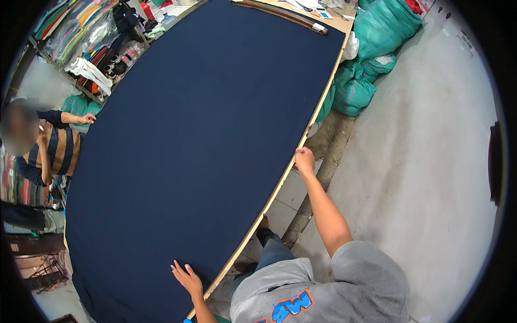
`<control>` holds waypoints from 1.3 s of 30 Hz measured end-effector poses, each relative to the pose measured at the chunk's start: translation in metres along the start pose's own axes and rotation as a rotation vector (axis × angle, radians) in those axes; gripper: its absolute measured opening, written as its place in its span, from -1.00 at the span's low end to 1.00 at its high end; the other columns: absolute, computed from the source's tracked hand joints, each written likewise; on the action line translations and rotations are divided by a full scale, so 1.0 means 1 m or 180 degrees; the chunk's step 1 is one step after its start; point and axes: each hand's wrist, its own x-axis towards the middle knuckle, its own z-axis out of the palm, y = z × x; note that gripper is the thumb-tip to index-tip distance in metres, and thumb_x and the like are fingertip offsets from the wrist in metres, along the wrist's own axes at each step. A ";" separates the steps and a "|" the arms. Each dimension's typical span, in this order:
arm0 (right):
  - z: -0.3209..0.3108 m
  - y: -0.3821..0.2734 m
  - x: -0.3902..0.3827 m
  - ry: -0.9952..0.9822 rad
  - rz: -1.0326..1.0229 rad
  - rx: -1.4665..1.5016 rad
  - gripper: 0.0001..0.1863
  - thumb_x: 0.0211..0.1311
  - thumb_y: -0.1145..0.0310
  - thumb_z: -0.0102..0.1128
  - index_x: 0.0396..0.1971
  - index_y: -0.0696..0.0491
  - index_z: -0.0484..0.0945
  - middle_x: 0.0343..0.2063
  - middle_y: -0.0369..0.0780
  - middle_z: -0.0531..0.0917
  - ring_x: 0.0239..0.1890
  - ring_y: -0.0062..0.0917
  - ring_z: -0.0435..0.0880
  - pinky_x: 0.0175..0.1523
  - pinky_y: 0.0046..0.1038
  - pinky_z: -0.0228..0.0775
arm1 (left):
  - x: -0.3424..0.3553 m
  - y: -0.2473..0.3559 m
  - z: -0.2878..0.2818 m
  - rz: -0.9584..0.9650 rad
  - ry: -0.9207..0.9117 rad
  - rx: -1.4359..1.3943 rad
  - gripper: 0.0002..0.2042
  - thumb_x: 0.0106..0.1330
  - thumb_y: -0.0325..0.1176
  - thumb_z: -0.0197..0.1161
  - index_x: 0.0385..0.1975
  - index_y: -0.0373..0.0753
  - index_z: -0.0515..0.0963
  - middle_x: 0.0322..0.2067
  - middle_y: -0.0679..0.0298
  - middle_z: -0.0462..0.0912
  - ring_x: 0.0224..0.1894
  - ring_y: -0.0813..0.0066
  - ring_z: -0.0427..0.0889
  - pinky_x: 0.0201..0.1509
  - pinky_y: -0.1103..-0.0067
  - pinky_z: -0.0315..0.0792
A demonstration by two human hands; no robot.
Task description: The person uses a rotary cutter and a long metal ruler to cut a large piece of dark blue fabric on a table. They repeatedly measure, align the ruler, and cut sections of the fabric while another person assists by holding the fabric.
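Under the flat, open left grip (187, 278), navy cloth (194, 134); right grip (304, 160) clamped on its edge.

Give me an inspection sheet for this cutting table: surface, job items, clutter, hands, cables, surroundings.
Surface: long wooden table, almost wholly covered.
Job's things: dark blue cloth spread flat across the table.
Clutter: dark bar and small items at the far end.
Grippers: left hand flat on the cloth, fingers spread; right hand on the table's edge at the cloth's border.
Cables: nothing seen.
Surroundings: green sacks on the concrete floor at right; shelves of folded fabric at left; another person at the opposite side, hand at the cloth's edge.
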 end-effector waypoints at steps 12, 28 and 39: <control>0.060 -0.100 0.026 0.0407 -0.2483 -0.1396 -0.37 0.72 0.04 -0.05 0.63 -0.04 0.30 0.68 0.07 0.12 0.74 0.01 -0.02 0.77 0.08 -0.24 | 0.007 0.016 -0.004 -0.0251 -0.0630 -0.0001 -0.26 0.72 -0.02 0.07 0.74 -0.16 -0.02 0.73 -0.19 -0.22 0.74 -0.28 -0.17 0.77 0.02 -0.12; 0.008 0.056 -0.079 0.1094 -0.1164 -0.1610 -0.44 0.73 0.08 -0.02 0.59 -0.09 0.34 0.63 0.06 0.23 0.60 0.01 0.31 0.57 0.16 0.16 | -0.015 0.055 -0.105 0.0158 0.0458 -0.3024 -0.63 0.73 -0.31 0.10 0.37 -0.36 0.55 0.27 0.04 0.68 0.29 0.22 0.71 0.44 0.39 0.51; -0.004 0.317 -0.321 -0.1560 0.1066 -0.2857 -0.13 0.31 0.12 0.37 0.55 0.17 0.31 0.55 0.20 0.27 0.56 0.06 0.42 0.59 -0.08 0.36 | -0.197 0.009 -0.390 0.3720 0.1599 -0.4842 -0.54 0.64 0.18 0.15 0.29 0.02 0.57 0.19 0.28 0.67 0.21 0.21 0.62 0.29 0.25 0.41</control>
